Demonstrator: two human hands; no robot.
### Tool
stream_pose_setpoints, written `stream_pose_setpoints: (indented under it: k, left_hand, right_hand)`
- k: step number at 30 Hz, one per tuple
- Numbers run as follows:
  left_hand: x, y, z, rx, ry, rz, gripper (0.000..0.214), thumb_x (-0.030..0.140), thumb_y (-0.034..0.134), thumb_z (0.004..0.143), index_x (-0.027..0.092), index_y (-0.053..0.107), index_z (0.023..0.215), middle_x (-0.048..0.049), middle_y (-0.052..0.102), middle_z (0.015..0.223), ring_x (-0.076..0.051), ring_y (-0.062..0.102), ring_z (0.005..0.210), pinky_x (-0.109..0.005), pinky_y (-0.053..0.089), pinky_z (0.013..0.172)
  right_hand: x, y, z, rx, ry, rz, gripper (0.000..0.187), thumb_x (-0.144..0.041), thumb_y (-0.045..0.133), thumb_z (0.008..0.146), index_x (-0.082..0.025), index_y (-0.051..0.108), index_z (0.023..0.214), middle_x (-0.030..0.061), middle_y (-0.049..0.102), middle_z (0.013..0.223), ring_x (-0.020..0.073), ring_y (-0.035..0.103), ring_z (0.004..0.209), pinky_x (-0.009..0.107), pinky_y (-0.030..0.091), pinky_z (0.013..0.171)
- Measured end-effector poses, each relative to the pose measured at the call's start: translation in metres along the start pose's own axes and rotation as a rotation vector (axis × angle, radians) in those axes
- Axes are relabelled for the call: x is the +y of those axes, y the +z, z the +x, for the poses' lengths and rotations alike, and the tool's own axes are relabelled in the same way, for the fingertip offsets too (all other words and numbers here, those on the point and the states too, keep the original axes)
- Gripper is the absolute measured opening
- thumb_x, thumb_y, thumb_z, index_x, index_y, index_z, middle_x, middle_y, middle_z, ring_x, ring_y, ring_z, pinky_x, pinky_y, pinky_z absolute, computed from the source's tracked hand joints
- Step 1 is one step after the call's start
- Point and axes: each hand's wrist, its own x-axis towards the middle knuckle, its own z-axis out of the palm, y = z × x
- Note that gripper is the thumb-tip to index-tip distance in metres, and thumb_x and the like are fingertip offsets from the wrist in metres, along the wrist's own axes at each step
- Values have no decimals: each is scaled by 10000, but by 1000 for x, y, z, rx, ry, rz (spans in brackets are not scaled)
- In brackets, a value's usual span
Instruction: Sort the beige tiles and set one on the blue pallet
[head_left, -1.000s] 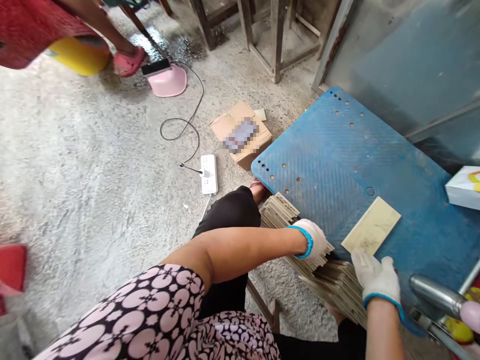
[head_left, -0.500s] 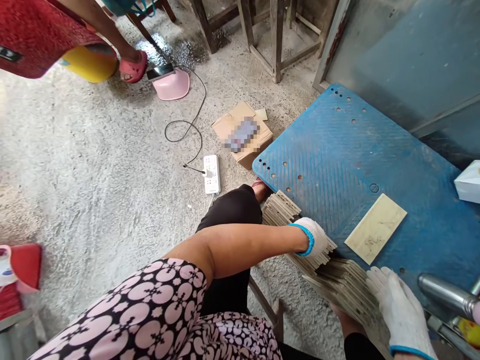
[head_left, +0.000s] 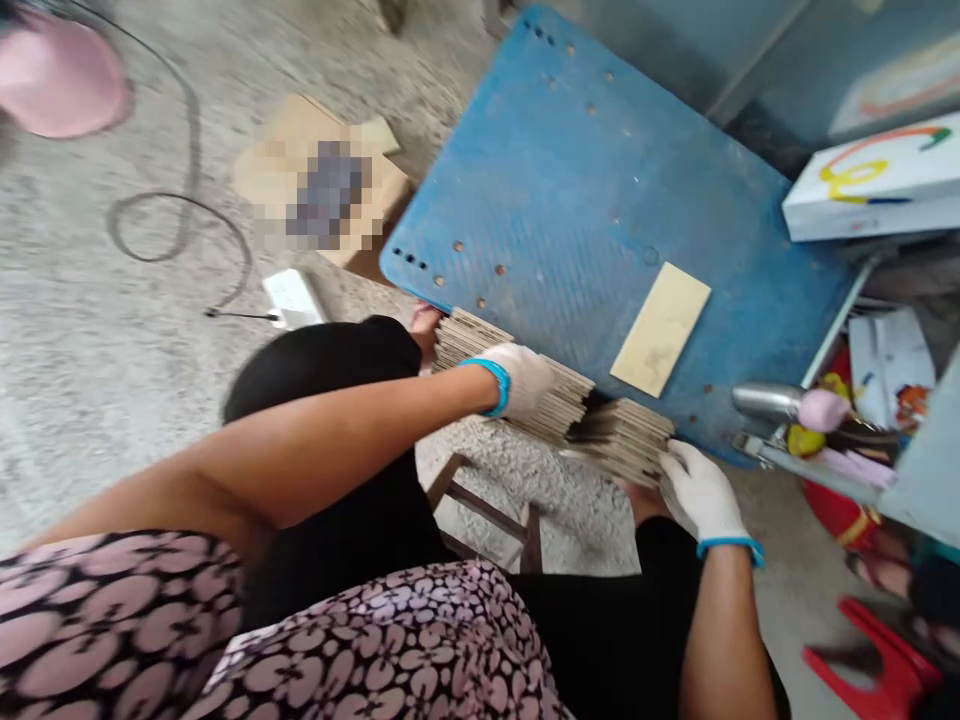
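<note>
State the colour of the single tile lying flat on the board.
Pale cream-yellow tile, on the blue board; head view.

No readable text, white box (head_left: 870, 185) bears only coloured swirls, cardboard box (head_left: 319, 185) label pixelated, perhaps printed

Both hands, left (head_left: 521, 380) and right (head_left: 701, 490), are covered by white knitted cloth gloves. The stack (head_left: 555, 400) looks like thin, matt, rough-edged tiles. The board (head_left: 570, 170) is ribbed blue plastic. A smooth, pale tile (head_left: 660, 328) is seen on it. The floor (head_left: 90, 350) is rough concrete.
</note>
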Motion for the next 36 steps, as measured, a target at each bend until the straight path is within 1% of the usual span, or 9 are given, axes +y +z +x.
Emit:
stream_pose_setpoints:
  k: [3, 5, 8, 11, 18, 23, 27, 31, 36]
  left_hand:
    - [0, -1, 2, -49, 15, 119, 325, 277, 570, 808, 114, 726, 1041, -191, 714, 979, -297, 673, 811, -362, 509, 679]
    - [1, -2, 4, -61, 31, 120, 338, 290, 559, 820, 122, 715, 1068, -185, 710, 976, -286, 664, 805, -357, 501, 686]
    - [4, -1, 4, -79, 30, 119, 332, 288, 541, 844, 129, 704, 1085, -170, 702, 990, -260, 642, 804, -350, 491, 718]
    - [4, 0, 5, -85, 3, 122, 315, 285, 537, 849, 124, 691, 1072, -148, 701, 985, -221, 598, 755, -338, 481, 713]
    - [6, 1, 6, -89, 20, 122, 354, 348, 543, 871, 97, 682, 1080, -153, 693, 963, -205, 564, 723, -354, 488, 710]
    - [8, 2, 6, -73, 4, 138, 416, 361, 549, 869, 72, 655, 1149, -160, 689, 937, -178, 537, 702, -326, 481, 707]
    - [9, 4, 5, -69, 21, 159, 335, 292, 536, 835, 70, 685, 1036, -149, 677, 841, -156, 495, 633, -319, 481, 663]
    - [11, 2, 4, -58, 45, 148, 315, 297, 513, 848, 86, 698, 991, -141, 679, 842, -155, 494, 618, -334, 493, 656]
    - [14, -1, 6, -100, 66, 155, 337, 280, 511, 860, 79, 695, 1059, -171, 683, 945, -217, 588, 730, -362, 509, 716]
  right_hand:
    - [-7, -3, -4, -57, -34, -33, 393, -333, 497, 893, -160, 688, 1190, 109, 664, 1260, 265, 602, 1172, 372, 446, 1037]
    - [-8, -1, -6, -113, -79, -31, 356, -284, 522, 886, -156, 705, 1163, 99, 683, 1228, 250, 613, 1155, 353, 450, 1028]
    - [-8, 8, -9, -230, -137, -33, 313, -235, 566, 867, -167, 722, 1130, 84, 701, 1192, 238, 617, 1153, 337, 451, 1024]
    - [-4, 20, -8, -313, -134, -85, 301, -238, 608, 858, -184, 723, 1132, 81, 698, 1199, 244, 617, 1155, 344, 455, 1023]
    - [2, 42, -4, -320, -163, -240, 406, -198, 590, 856, -186, 666, 1255, 111, 652, 1267, 258, 599, 1174, 357, 432, 1047]
    - [-2, 43, -5, -323, -196, -352, 327, -228, 568, 865, -195, 691, 1166, 105, 676, 1130, 233, 619, 1040, 305, 446, 932]
    - [-2, 44, -4, -356, -175, -349, 303, -243, 572, 868, -209, 677, 1150, 73, 673, 1093, 194, 617, 973, 252, 434, 822]
    - [-1, 45, -3, -365, -132, -332, 401, -282, 590, 871, -189, 622, 1260, 95, 648, 1209, 219, 616, 1048, 273, 430, 867]
    - [0, 45, -4, -357, -142, -342, 394, -290, 606, 866, -190, 627, 1247, 97, 651, 1190, 233, 618, 1049, 285, 432, 874]
